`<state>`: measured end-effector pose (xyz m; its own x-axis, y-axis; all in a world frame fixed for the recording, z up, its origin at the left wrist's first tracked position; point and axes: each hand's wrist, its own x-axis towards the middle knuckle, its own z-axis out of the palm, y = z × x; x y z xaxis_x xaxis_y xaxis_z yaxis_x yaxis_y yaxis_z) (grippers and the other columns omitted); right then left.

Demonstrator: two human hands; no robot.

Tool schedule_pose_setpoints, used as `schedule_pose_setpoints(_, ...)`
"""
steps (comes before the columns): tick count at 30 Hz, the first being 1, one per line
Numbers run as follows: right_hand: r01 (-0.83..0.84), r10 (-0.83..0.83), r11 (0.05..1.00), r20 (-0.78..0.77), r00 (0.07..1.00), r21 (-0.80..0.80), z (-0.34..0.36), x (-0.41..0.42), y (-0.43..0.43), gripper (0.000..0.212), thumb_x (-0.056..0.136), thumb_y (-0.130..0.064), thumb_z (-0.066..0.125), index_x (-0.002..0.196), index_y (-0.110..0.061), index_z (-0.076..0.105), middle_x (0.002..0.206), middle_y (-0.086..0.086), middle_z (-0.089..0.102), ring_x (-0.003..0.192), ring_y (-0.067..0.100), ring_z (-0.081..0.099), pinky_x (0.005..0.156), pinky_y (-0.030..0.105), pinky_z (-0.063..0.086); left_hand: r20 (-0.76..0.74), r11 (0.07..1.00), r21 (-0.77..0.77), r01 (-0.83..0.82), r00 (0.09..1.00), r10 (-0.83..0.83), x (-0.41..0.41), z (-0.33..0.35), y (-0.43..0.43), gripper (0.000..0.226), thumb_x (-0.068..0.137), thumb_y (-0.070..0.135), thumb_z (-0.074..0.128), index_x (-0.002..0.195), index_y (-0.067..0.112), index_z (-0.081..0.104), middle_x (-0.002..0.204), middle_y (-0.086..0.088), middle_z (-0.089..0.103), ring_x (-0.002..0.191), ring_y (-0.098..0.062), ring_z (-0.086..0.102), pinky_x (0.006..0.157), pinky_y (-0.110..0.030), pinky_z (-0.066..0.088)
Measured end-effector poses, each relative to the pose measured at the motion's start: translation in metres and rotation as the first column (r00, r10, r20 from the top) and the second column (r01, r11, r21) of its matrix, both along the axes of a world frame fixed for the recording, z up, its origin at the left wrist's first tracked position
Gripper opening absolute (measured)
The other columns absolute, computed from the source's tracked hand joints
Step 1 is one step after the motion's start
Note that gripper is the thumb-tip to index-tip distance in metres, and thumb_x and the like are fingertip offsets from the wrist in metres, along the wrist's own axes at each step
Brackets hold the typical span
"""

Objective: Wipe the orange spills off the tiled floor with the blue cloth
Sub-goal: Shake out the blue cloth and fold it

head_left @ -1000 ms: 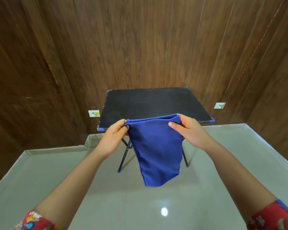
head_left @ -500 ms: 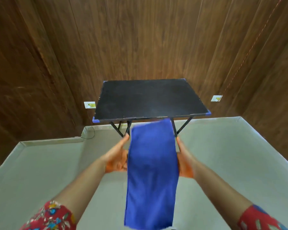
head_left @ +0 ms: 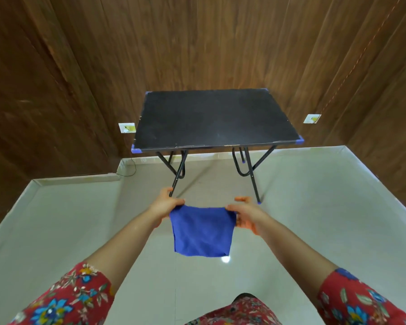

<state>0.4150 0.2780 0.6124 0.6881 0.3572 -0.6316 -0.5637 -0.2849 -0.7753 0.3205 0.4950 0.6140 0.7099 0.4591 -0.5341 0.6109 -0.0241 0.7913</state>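
Note:
The blue cloth [head_left: 202, 232] hangs folded into a small square in front of me, above the pale tiled floor [head_left: 314, 219]. My left hand [head_left: 165, 204] pinches its upper left corner. My right hand [head_left: 243, 212] pinches its upper right corner. Both arms reach forward in red flowered sleeves. No orange spill shows on the floor in this view.
A black folding table [head_left: 216, 118] on thin metal legs stands against the dark wood-panelled wall [head_left: 197, 43], just beyond my hands. White wall sockets [head_left: 126, 127] sit low on either side of it. A thin cable [head_left: 129, 170] trails on the floor at the left.
The cloth, hanging long half a second ago, is now folded shorter into a square and held lower and farther out. Both hands shifted to its top corners.

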Motion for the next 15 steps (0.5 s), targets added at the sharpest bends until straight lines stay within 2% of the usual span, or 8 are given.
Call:
schedule_pose_setpoints(2,0.010,-0.014,0.995,0.036,0.999,0.095,0.018,0.011,0.001,0.055,0.085,-0.011,0.073,0.126,-0.024,0.039,0.114,0.009,0.060,0.090,0.021,0.063,0.070,0.034,0.053,0.142,0.987,-0.161,0.005,0.990,0.018,0.006,0.018,0.004,0.061,0.081,0.010,0.073,0.131,0.029,0.044,0.126,-0.007,0.052,0.101,-0.019,0.060,0.073,-0.027,0.049)
schedule_pose_setpoints(3,-0.062,0.058,0.997,0.077,0.995,0.054,0.026,0.015,0.000,0.057,0.083,-0.013,0.075,0.126,-0.028,0.040,0.111,0.005,0.061,0.091,0.020,0.062,0.076,0.035,0.053,0.182,0.977,-0.205,0.066,0.983,-0.028,0.008,0.026,0.007,0.065,0.077,0.004,0.075,0.130,0.031,0.048,0.129,-0.005,0.051,0.104,-0.020,0.061,0.079,-0.028,0.049)
schedule_pose_setpoints(4,-0.153,0.155,0.988,0.116,0.981,-0.025,0.034,0.017,0.000,0.057,0.082,-0.013,0.076,0.125,-0.029,0.043,0.107,0.002,0.061,0.090,0.018,0.062,0.080,0.036,0.053,0.196,0.974,-0.174,0.145,0.974,-0.110,0.010,0.036,0.009,0.069,0.072,-0.004,0.076,0.127,0.032,0.053,0.131,-0.004,0.050,0.105,-0.022,0.062,0.083,-0.030,0.049)
schedule_pose_setpoints(7,-0.297,0.320,0.945,0.213,0.923,-0.134,0.051,0.024,0.002,0.060,0.078,-0.005,0.077,0.127,-0.025,0.047,0.108,0.008,0.060,0.088,0.017,0.062,0.076,0.028,0.052,0.074,0.929,0.157,0.334,0.934,-0.349,0.017,0.057,0.013,0.075,0.064,-0.012,0.074,0.123,0.032,0.059,0.127,-0.004,0.049,0.109,-0.025,0.056,0.091,-0.033,0.049)
schedule_pose_setpoints(10,-0.377,0.440,0.897,0.387,0.810,-0.230,0.070,0.030,0.011,0.061,0.072,-0.001,0.079,0.123,-0.026,0.057,0.112,0.009,0.061,0.093,0.021,0.062,0.080,0.029,0.052,-0.022,0.817,0.406,0.410,0.898,-0.440,0.025,0.068,0.018,0.057,0.069,-0.008,0.069,0.116,0.024,0.065,0.120,-0.001,0.056,0.109,-0.022,0.055,0.088,-0.033,0.048)
schedule_pose_setpoints(13,-0.292,0.482,0.871,0.577,0.660,-0.395,0.089,0.036,0.019,0.051,0.073,-0.002,0.077,0.118,-0.021,0.066,0.109,0.000,0.064,0.093,0.018,0.058,0.078,0.026,0.047,-0.019,0.697,0.615,0.369,0.890,-0.455,0.033,0.088,0.022,0.034,0.077,0.000,0.063,0.099,0.024,0.070,0.105,0.001,0.065,0.099,-0.020,0.060,0.084,-0.035,0.052)
schedule_pose_setpoints(15,-0.179,0.474,0.871,0.685,0.553,-0.458,0.104,0.043,0.022,0.037,0.076,-0.007,0.075,0.111,-0.018,0.071,0.092,-0.005,0.064,0.081,0.015,0.057,0.072,0.028,0.047,0.035,0.635,0.723,0.272,0.903,-0.428,0.039,0.107,0.026,0.023,0.080,0.006,0.061,0.091,0.023,0.071,0.096,0.000,0.069,0.092,-0.020,0.063,0.079,-0.037,0.052)
